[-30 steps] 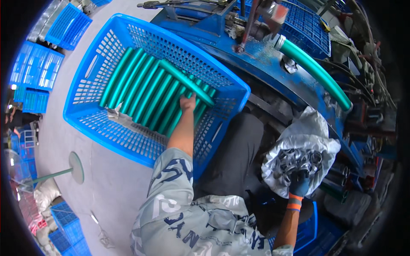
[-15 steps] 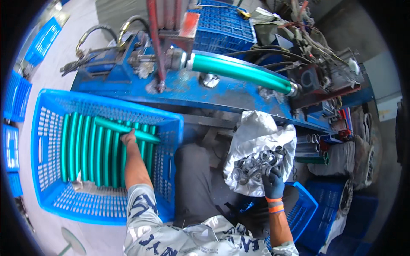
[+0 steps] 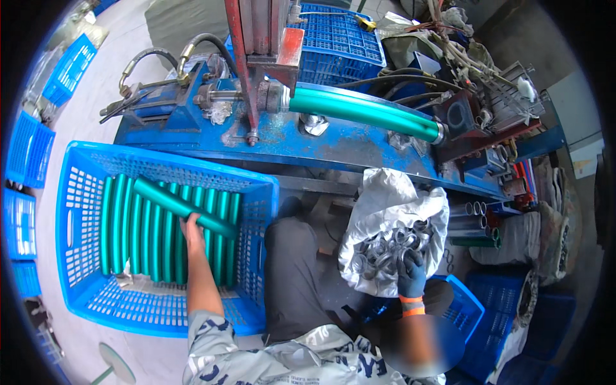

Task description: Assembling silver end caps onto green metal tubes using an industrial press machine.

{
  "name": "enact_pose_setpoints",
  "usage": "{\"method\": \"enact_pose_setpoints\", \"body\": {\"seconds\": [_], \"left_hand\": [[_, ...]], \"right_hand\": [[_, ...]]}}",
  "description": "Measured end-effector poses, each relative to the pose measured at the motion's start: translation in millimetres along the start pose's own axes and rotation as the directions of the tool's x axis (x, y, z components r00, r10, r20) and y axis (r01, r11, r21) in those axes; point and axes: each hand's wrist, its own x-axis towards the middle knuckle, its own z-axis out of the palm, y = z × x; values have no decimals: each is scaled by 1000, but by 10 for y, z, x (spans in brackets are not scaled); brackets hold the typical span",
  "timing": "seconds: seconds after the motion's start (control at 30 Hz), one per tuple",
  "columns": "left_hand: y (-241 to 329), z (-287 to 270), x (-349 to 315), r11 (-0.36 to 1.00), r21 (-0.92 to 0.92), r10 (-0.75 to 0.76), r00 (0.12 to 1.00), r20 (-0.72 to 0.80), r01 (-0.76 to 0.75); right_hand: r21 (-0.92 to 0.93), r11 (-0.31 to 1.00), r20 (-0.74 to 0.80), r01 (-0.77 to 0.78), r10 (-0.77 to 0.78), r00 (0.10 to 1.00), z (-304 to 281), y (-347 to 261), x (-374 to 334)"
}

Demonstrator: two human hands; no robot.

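My bare left hand (image 3: 192,230) is closed round the lower middle of a green tube (image 3: 168,197), held slantwise above a row of similar green tubes (image 3: 144,237). Those tubes lie side by side in a blue plastic crate (image 3: 77,301). On my right, a silvery-white sack (image 3: 388,186) stands with its mouth wide, holding many metal rings (image 3: 378,253). My right hand (image 3: 410,277), in a dark glove with an orange cuff, reaches into the sack's near right side. Its fingers curl at a ring, partly hidden by the glove.
Ahead stands a blue metal bench (image 3: 346,154) with a red press frame (image 3: 253,51) and hoses. Another green tube (image 3: 359,112) is mounted along it. Metal pipes (image 3: 467,221) lie right of the sack. More blue crates (image 3: 29,147) line the far left.
The green tube in my left hand has tilted more steeply, its left end swinging toward the crate's far left. My right hand has stayed among the rings, and the view has shifted slightly.
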Motion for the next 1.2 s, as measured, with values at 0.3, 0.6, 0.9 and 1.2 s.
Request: {"method": "enact_pose_setpoints", "body": {"seconds": [0.3,0.6,0.9,1.2], "left_hand": [[1761,786,-2313,570,612,304,833,462,-548],[2558,1710,-4826,49,318,110,322,940,-947],[2851,1783,-5611,-136,174,48,169,984,-975],[2722,1679,-5712,-157,157,-37,164,986,-975]], "right_hand": [[933,-135,354,-332,495,794,-379,-960,129],[822,-302,527,-482,87,845,-1170,-1591,-149],[904,390,235,-175,-113,965,-1693,-1382,-380],[952,-52,292,-302,-146,945,-1672,-1308,-490]]}}
